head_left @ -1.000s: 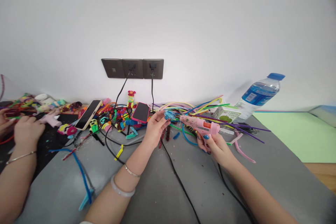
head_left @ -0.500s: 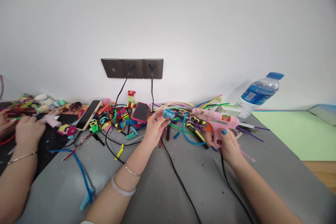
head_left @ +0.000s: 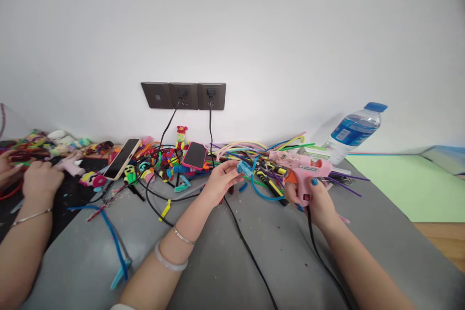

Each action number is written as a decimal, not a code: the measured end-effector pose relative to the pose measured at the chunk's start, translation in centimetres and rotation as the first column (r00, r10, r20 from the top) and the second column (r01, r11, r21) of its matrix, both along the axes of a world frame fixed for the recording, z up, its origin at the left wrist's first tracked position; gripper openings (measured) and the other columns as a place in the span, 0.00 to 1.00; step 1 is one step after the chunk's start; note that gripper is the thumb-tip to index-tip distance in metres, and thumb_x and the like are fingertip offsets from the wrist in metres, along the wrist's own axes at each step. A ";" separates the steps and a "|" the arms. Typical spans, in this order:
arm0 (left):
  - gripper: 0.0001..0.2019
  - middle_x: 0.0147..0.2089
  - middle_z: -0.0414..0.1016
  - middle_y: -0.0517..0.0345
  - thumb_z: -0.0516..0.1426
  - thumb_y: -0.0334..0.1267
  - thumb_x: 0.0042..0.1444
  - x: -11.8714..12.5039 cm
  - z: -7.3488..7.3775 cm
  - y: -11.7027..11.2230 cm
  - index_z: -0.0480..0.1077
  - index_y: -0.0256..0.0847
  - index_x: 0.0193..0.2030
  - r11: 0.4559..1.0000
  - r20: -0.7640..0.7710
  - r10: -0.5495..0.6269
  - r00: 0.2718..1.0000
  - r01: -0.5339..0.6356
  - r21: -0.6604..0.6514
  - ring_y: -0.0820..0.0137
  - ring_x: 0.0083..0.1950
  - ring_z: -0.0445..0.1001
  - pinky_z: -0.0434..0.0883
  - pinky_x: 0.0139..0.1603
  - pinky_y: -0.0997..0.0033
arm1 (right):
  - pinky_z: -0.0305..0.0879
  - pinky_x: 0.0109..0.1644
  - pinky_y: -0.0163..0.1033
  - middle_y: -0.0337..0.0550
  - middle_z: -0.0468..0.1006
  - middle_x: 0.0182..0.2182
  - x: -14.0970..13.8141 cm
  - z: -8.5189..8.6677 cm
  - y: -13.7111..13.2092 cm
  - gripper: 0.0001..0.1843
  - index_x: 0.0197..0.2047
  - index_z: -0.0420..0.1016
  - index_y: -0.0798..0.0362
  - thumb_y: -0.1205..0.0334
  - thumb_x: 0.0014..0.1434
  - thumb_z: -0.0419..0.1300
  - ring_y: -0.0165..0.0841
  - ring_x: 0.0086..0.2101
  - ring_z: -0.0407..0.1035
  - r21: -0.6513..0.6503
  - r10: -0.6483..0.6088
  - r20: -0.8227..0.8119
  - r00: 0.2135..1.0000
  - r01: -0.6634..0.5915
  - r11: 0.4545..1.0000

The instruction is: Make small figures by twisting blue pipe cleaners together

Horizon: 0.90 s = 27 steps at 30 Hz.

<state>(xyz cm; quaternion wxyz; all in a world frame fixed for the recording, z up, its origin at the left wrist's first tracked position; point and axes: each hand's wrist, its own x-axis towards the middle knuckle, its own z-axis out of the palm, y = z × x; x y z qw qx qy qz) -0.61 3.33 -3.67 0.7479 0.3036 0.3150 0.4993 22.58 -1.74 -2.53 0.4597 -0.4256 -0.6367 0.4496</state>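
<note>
My left hand (head_left: 222, 181) pinches a small light-blue fuzzy piece (head_left: 245, 168), which looks like bent pipe cleaner, between thumb and fingers above the table. Wrapped round the grip of a pink glue gun (head_left: 305, 169) is my right hand (head_left: 316, 198), its fingers near the orange trigger. The gun's nozzle points left toward the blue piece, with a gap between them. A black cord hangs from the bottom of the grip. Behind both hands lie many coloured pipe cleaners (head_left: 240, 147) and yellow-and-black pliers (head_left: 271, 184).
A water bottle (head_left: 354, 131) leans at the back right beside a green sheet (head_left: 385, 189). Two phones, one pink-edged (head_left: 195, 155), lie among pipe-cleaner figures. Black cords run from the wall sockets (head_left: 183, 95). At the left, another person's hands (head_left: 39, 181) work over a black mat.
My left hand has moved slightly right with the blue piece, which is now turned differently. The glue gun has shifted a little right and down, still in my right hand.
</note>
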 end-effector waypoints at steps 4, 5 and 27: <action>0.19 0.33 0.79 0.57 0.73 0.38 0.36 0.0 0.2 -0.2 0.76 0.37 0.36 1.000 -0.015 -0.026 1.000 0.026 0.000 0.71 0.34 0.78 0.74 0.39 0.71 | 0.37 0.21 0.39 0.39 0.55 0.11 -0.3 0.3 -0.3 0.37 0.15 0.59 0.49 0.29 0.60 0.40 0.28 0.15 0.45 -0.027 0.023 -0.010 1.000 -0.023 0.999; 0.19 0.33 0.79 0.57 0.73 0.38 0.36 0.1 0.2 -0.2 0.76 0.37 0.36 1.000 -0.017 -0.031 0.999 0.031 0.002 0.71 0.34 0.78 0.74 0.39 0.71 | 0.37 0.21 0.39 0.39 0.55 0.12 -0.4 0.4 -0.3 0.37 0.15 0.59 0.49 0.29 0.60 0.40 0.28 0.15 0.45 -0.028 0.020 -0.004 1.000 -0.020 0.999; 0.18 0.33 0.78 0.59 0.72 0.39 0.38 0.0 0.5 -0.4 0.74 0.38 0.35 0.998 -0.024 -0.011 1.000 0.012 0.066 0.72 0.34 0.77 0.75 0.38 0.72 | 0.43 0.20 0.37 0.37 0.57 0.12 -1.4 0.7 -0.3 0.35 0.16 0.60 0.51 0.34 0.64 0.42 0.27 0.15 0.48 0.076 0.086 0.065 0.994 -0.091 0.993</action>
